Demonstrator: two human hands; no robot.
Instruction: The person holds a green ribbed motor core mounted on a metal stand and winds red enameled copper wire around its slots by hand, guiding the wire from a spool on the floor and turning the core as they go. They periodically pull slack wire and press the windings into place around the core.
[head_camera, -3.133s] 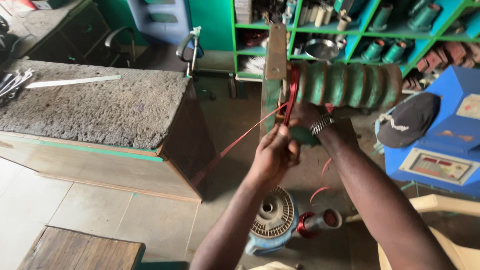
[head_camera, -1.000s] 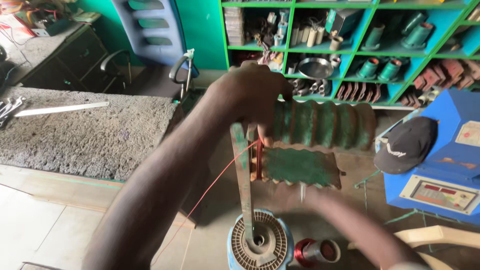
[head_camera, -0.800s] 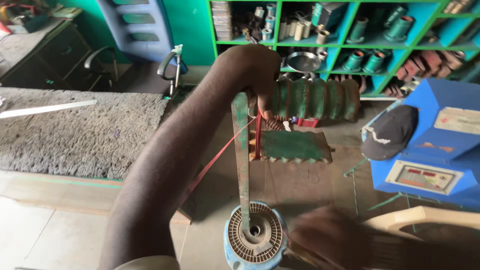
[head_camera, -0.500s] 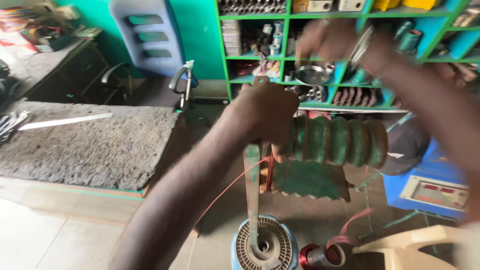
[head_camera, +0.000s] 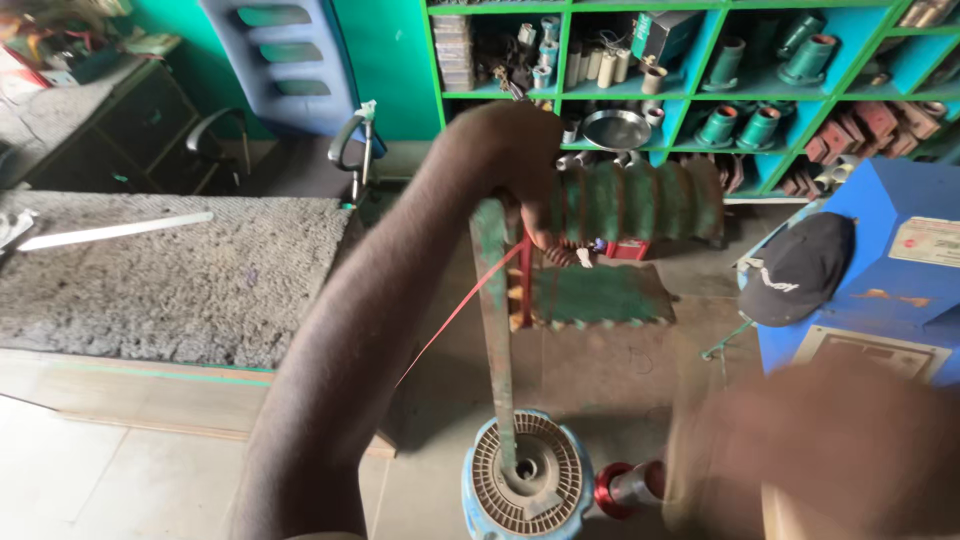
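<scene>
Left hand (head_camera: 510, 150) is wrapped around the near end of a ribbed green winding former (head_camera: 640, 200), fingers curled tight on it, and the forearm runs right through the middle of the shot, so it hides a good chunk of the floor behind it. The former sits up at the top of a worn green metal upright (head_camera: 495, 330), chipped paint all over, which drops down to a round stator core (head_camera: 525, 480) with slotted laminations and a blue casing, near the bottom edge. A thin red wire (head_camera: 460, 310) runs taut from the former down to the left behind the arm. Just right of the stator is a red spool (head_camera: 610, 490). The right hand (head_camera: 800, 450) is a big blur at the lower right, can't tell if it's open or gripping anything. Left side has a bench with a rough grey carpet-like top (head_camera: 170, 280) and a flat pale strip (head_camera: 115, 230) lying on it. Far back are green shelves (head_camera: 700, 70) stuffed with parts, and on the right a dark cap (head_camera: 795, 280) rests on a blue machine (head_camera: 890, 270).
</scene>
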